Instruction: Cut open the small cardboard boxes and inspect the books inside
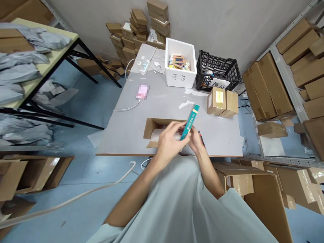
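The teal box [190, 121] is held by the left hand [168, 138], with fingers half bent and thumb at the lower end; its far end is pointed to 1 o'clock. By the right hand [195, 140], at 5 o'clock, the box is approached from behind; how far its hidden fingers are closed cannot be told. At 9 o'clock, the open carton [150, 128] is partly covered.

A white rectangular bin [178, 83] of colourful items [179, 61] stands beside a black latticed plastic crate [200, 71], two brown cardboard cartons [217, 102] before it; across the floor here, crumpled grey plastic parcels [16, 81] crowd a pale-yellow, black-legged bench [73, 35].
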A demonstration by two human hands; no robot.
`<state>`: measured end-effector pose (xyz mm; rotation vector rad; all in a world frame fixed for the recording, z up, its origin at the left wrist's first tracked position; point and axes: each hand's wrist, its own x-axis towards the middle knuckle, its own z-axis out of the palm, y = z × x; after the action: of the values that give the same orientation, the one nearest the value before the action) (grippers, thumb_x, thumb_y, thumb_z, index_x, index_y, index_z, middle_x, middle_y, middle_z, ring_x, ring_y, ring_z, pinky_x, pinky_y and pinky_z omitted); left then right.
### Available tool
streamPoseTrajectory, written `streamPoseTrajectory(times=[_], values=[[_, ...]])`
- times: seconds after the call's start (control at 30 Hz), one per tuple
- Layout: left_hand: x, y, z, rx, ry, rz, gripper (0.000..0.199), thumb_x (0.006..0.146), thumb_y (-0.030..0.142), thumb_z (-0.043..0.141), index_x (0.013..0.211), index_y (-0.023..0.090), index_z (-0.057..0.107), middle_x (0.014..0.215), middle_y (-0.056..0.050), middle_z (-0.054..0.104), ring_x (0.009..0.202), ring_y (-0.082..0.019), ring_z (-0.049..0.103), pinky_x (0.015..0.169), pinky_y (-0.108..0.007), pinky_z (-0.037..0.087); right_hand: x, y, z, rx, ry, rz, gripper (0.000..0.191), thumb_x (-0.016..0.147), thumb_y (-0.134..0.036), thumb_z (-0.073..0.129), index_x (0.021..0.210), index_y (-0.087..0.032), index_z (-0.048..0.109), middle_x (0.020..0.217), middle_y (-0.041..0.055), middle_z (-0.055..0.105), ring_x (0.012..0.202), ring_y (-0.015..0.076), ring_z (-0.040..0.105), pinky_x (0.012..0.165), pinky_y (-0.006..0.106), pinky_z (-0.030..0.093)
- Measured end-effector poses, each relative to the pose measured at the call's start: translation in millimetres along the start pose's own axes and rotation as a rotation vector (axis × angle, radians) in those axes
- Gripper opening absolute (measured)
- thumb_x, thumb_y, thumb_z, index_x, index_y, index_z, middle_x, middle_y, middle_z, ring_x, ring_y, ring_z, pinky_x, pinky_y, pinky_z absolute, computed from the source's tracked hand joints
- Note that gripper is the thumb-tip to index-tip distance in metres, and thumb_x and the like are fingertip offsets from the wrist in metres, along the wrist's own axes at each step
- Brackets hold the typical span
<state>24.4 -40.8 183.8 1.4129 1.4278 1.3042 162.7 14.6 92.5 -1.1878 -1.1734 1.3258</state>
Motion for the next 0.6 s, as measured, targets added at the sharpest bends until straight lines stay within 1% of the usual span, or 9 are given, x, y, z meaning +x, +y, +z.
streamPoseTrajectory(times=[0.07,0.1,0.17,0.23,0.3,0.37,0.43,0.5,0.6], values=[[9,-16,-17.6,-0.086,0.035,-0.106,0.039,0.085,0.036,0.085,0.121,0.023,0.087,0.121,-0.008,0.084,0.109,-0.028,0.08,0.107,-0.041,0.064,-2,-2,-10,0.161,-0.042,0.168,0.04,0.091,-0.065,0.07,0.101,-0.027,0.069,0.098,0.0058,0.082,0.098,0.0279,0.079,0.095,0.045,0.071],[14,-25,-25.6,-0.123,0.053,-0.158,0.039,0.082,0.038,0.087,0.117,0.021,0.088,0.118,-0.009,0.085,0.109,-0.029,0.08,0.107,-0.042,0.064,-3,-3,-15,0.173,-0.063,0.192,0.042,0.087,-0.064,0.077,0.105,-0.027,0.069,0.105,0.006,0.084,0.102,0.0274,0.08,0.098,0.044,0.07],[21,-42,-38.8,-0.175,0.084,-0.239,0.043,0.077,0.041,0.09,0.114,0.019,0.089,0.117,-0.01,0.086,0.11,-0.031,0.081,0.108,-0.044,0.064,-5,-8,-21,0.12,-0.091,0.148,0.049,0.082,-0.06,0.086,0.113,-0.027,0.07,0.118,0.0074,0.085,0.112,0.027,0.08,0.107,0.043,0.067],[25,-52,-48.0,-0.209,0.104,-0.271,0.047,0.077,0.042,0.09,0.117,0.018,0.089,0.119,-0.01,0.087,0.112,-0.032,0.081,0.11,-0.046,0.064,-5,-15,-25,0.049,-0.113,0.055,0.053,0.083,-0.061,0.09,0.118,-0.026,0.071,0.124,0.0093,0.085,0.118,0.0276,0.079,0.112,0.044,0.064],[25,-54,-53.6,-0.211,0.122,-0.242,0.044,0.078,0.042,0.091,0.116,0.02,0.09,0.121,-0.01,0.087,0.114,-0.033,0.081,0.113,-0.049,0.063,-4,-23,-27,-0.009,-0.124,-0.047,0.05,0.087,-0.062,0.09,0.115,-0.025,0.073,0.124,0.0107,0.085,0.122,0.0287,0.079,0.116,0.046,0.063],[22,-52,-57.1,-0.174,0.133,-0.15,0.035,0.078,0.043,0.093,0.107,0.024,0.091,0.121,-0.009,0.088,0.122,-0.035,0.079,0.119,-0.052,0.06,-4,-31,-27,-0.058,-0.126,-0.145,0.044,0.092,-0.062,0.087,0.112,-0.026,0.074,0.126,0.0121,0.085,0.133,0.0306,0.077,0.123,0.05,0.059],[19,-50,-59.6,-0.127,0.124,-0.037,0.027,0.081,0.05,0.094,0.097,0.029,0.092,0.121,-0.008,0.088,0.133,-0.036,0.075,0.128,-0.055,0.054,-5,-39,-28,-0.099,-0.104,-0.23,0.038,0.098,-0.063,0.083,0.109,-0.027,0.075,0.131,0.013,0.085,0.148,0.0322,0.07,0.131,0.055,0.052],[15,-49,-61.9,-0.11,0.113,0.037,0.027,0.085,0.058,0.093,0.094,0.032,0.091,0.12,-0.007,0.088,0.14,-0.037,0.072,0.133,-0.06,0.049,-9,-46,-29,-0.13,-0.083,-0.284,0.037,0.101,-0.065,0.08,0.109,-0.029,0.076,0.135,0.0127,0.085,0.158,0.0326,0.063,0.135,0.059,0.048],[10,-48,-66.0,-0.112,0.108,0.068,0.03,0.086,0.062,0.094,0.096,0.034,0.091,0.118,-0.007,0.088,0.143,-0.038,0.07,0.134,-0.064,0.047,-13,-52,-33,-0.166,-0.108,-0.32,0.034,0.103,-0.064,0.078,0.113,-0.031,0.079,0.138,0.0105,0.085,0.157,0.033,0.065,0.135,0.063,0.047]])
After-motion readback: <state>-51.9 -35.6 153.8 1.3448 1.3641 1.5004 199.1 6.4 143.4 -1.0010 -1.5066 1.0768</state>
